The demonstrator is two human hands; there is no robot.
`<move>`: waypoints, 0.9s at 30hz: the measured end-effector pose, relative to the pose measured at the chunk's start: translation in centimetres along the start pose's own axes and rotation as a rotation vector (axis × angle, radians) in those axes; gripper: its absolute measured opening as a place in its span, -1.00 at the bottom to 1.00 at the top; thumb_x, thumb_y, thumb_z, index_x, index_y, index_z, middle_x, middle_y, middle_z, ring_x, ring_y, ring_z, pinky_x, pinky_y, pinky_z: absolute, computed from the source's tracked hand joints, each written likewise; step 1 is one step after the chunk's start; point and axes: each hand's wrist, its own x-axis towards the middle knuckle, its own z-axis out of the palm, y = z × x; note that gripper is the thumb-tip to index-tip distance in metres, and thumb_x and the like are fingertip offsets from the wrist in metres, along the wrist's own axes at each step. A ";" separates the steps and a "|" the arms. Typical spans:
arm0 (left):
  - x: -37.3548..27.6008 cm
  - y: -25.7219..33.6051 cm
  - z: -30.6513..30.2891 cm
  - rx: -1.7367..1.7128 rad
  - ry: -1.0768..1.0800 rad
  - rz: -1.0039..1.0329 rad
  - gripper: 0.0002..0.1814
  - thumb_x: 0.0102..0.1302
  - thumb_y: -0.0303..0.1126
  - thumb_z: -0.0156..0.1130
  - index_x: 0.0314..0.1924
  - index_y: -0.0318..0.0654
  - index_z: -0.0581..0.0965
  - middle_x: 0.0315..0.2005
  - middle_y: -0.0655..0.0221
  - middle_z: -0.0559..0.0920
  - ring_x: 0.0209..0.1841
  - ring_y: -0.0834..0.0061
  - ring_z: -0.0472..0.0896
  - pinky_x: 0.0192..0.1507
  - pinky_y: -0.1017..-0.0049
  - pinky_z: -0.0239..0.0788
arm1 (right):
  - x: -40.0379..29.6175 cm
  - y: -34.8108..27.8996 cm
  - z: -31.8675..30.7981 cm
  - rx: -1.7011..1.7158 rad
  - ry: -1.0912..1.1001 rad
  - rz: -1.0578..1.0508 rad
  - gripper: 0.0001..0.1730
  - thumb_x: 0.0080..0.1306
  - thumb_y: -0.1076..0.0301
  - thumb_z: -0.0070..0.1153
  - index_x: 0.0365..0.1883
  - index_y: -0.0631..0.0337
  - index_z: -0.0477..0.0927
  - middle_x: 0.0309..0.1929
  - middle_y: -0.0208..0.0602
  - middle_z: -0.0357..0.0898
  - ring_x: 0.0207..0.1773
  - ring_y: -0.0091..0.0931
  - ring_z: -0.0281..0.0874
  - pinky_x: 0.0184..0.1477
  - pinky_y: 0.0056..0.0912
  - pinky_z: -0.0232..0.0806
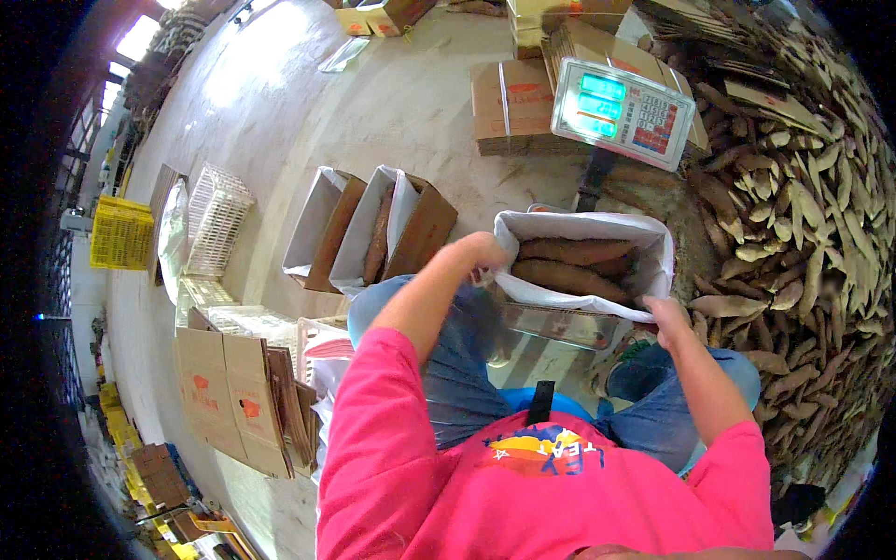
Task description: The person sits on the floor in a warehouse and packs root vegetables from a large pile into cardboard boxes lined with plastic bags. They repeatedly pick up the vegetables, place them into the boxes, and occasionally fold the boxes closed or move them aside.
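Before me stands a carton with a white liner [588,302], its top open, with several long brown tubers [570,276] lying inside. My left hand [486,253] is at the carton's left rim, its fingers on the liner's edge. At the near right corner, my right hand [665,318] grips the liner's rim. The carton rests on or over a metal scale platform [560,325], which shows below it. Behind it, the scale's display [623,112] is lit.
Two lined cartons [427,224] stand to the left, one holding tubers. A large tuber heap [791,280] fills the right side. Tied flat cardboard [511,98] lies ahead. White crates [220,217] and folded cartons [231,399] are further left.
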 end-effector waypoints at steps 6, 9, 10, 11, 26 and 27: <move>-0.3 -4.3 -9.3 0.050 0.109 0.201 -0.34 0.32 0.21 0.17 -0.14 -0.40 0.60 -0.39 0.23 0.66 -0.38 0.37 0.65 -0.42 0.31 0.58 | 1.6 -0.1 0.0 -0.016 0.148 -0.038 -0.57 0.27 0.25 0.15 -0.07 0.48 0.51 -0.14 -0.06 0.51 -0.30 -0.27 0.54 -0.41 -0.10 0.43; 4.9 -13.4 -9.6 -0.015 -0.060 -0.035 -0.49 0.36 0.06 0.20 -0.14 -0.35 0.60 -0.36 0.23 0.64 -0.36 0.43 0.65 -0.48 0.38 0.56 | 2.0 0.9 -0.3 -0.012 0.080 -0.056 -0.71 0.28 0.22 0.12 -0.18 0.27 0.55 -0.25 -0.26 0.43 -0.26 -0.39 0.43 -0.33 -0.20 0.38; 6.6 -15.2 -7.6 0.027 0.060 0.049 -0.52 0.38 0.03 0.17 -0.13 -0.33 0.60 -0.33 0.24 0.64 -0.33 0.43 0.64 -0.46 0.39 0.55 | 1.5 0.7 -0.2 -0.079 0.133 -0.049 -0.69 0.28 0.21 0.12 -0.17 0.28 0.55 -0.25 -0.27 0.45 -0.25 -0.39 0.43 -0.29 -0.21 0.36; 7.7 -17.3 -4.7 0.066 0.182 0.132 -0.55 0.40 0.00 0.14 -0.13 -0.31 0.60 -0.31 0.24 0.64 -0.31 0.44 0.64 -0.43 0.39 0.53 | -0.1 -0.6 0.2 -0.148 0.182 -0.043 -0.67 0.27 0.19 0.12 -0.16 0.28 0.56 -0.25 -0.27 0.47 -0.24 -0.39 0.43 -0.26 -0.22 0.35; 17.7 -22.0 2.1 -0.487 0.902 -0.107 -0.52 0.51 -0.03 -0.11 -0.09 -0.26 0.64 -0.13 0.02 0.67 -0.02 -0.03 0.60 0.02 0.09 0.38 | -1.5 -2.3 -0.8 -0.127 0.210 0.033 -0.54 0.31 0.26 0.11 0.13 0.29 0.47 0.00 -0.29 0.56 0.01 -0.38 0.49 0.12 -0.34 0.29; 17.8 -22.5 0.8 -0.487 0.879 -0.159 -0.53 0.50 -0.04 -0.10 -0.08 -0.24 0.64 -0.13 0.03 0.67 -0.03 -0.02 0.61 0.00 0.09 0.38 | -1.7 -2.2 -0.7 -0.068 0.192 0.025 -0.55 0.32 0.26 0.11 0.13 0.29 0.47 0.02 -0.28 0.56 0.02 -0.37 0.49 0.13 -0.33 0.29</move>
